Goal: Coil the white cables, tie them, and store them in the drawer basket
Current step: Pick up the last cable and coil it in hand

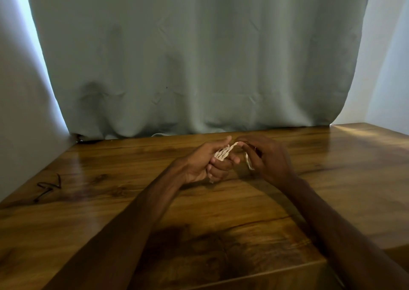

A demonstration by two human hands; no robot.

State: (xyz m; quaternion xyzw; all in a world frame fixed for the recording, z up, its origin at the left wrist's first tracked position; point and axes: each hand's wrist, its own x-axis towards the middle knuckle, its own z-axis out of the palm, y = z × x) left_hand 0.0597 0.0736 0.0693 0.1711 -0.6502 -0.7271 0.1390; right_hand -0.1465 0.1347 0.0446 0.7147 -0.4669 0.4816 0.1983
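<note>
**Coiling under way; tying and storing not yet done**

The left hand point(205, 163) is gripping the white cable point(223, 152). Several pale turns are lying side by side across its curled fingers, with the thumb reaching out above them. Just beside it, the right hand point(265, 156) is pinching the run of cable that leaves the coil, and a short white length is hanging below its fingers. The cable is sitting wholly between the two hands, above the table point(332, 179).

Little loose cable is showing, so coiling appears close to finished. No tie is visible on the bundle, and no drawer basket is in view.

Well to the left of the grip, a thin dark cord point(47, 187) is lying on the wood, possibly a tie. Beyond the grip, a pale loop point(158, 134) is showing at the hem of the curtain point(199, 68), perhaps another cable.
</note>
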